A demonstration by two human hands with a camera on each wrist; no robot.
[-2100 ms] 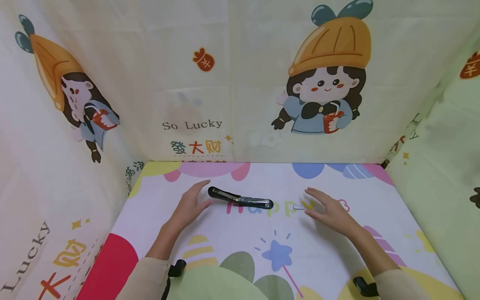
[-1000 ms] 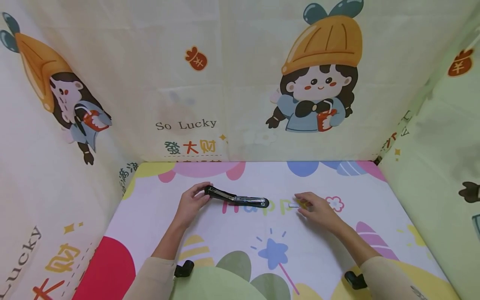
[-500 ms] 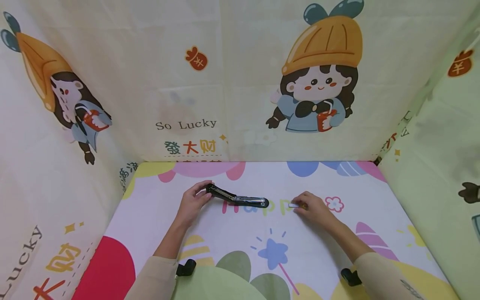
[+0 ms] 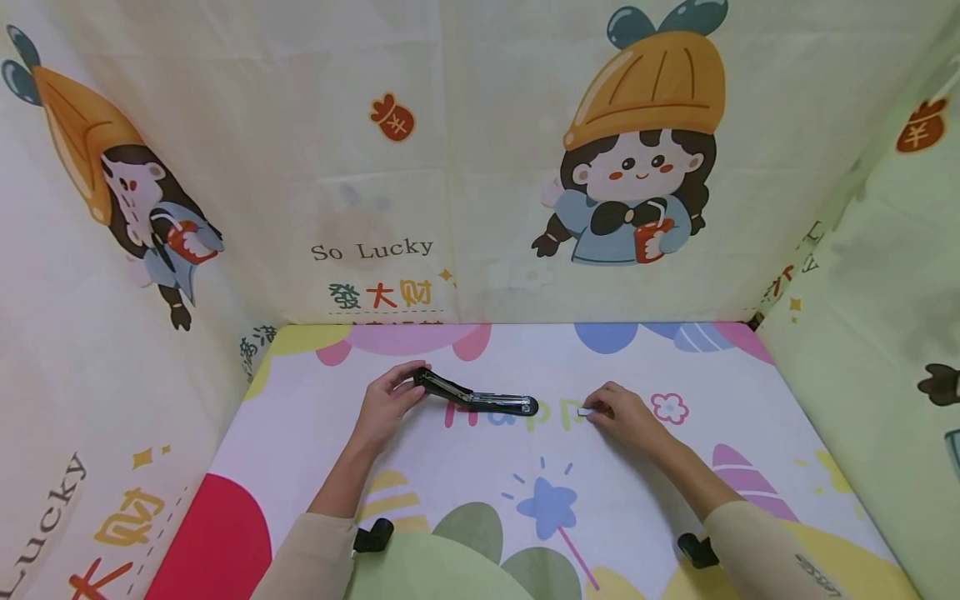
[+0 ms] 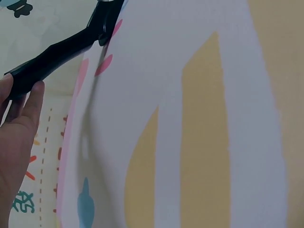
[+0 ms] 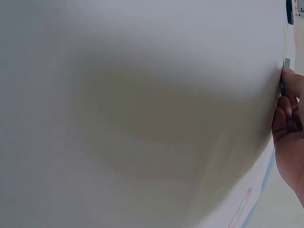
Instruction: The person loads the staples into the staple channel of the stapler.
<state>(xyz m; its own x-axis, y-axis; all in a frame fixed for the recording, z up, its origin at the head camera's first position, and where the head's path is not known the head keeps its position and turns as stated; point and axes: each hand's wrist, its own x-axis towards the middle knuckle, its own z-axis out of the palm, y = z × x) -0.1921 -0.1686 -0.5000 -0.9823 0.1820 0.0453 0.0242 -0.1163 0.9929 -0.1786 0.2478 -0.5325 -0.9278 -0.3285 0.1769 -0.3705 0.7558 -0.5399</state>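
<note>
**Stapler opened flat, staple strip pinched beside it**

2 hands worked on a table covered w/ a printed cloth, cloth walls on 3 sides.

The left hand sat at the left end of a black stapler, fingers curled round that end & gripping it. The stapler lay opened out in a long line, running left to right across the middle of the table, its left half raised a bit off the cloth at the hand, its right half flat w/ the metal channel showing on top. In the left wrist view the black arm ran up & away from the fingertips, which touched its near end.

The right hand was right of the stapler, near but apart from its right tip. Its thumb & forefinger pinched a small silver staple strip, low on the cloth; whether the strip touched the cloth couldn't be told. The other fingers were curled in loosely. The right wrist view showed the strip just past the fingertips, rest of the frame mostly blurred cloth.

Both beige sleeves showed at the near edge, each w/ a black wrist mount.
</note>
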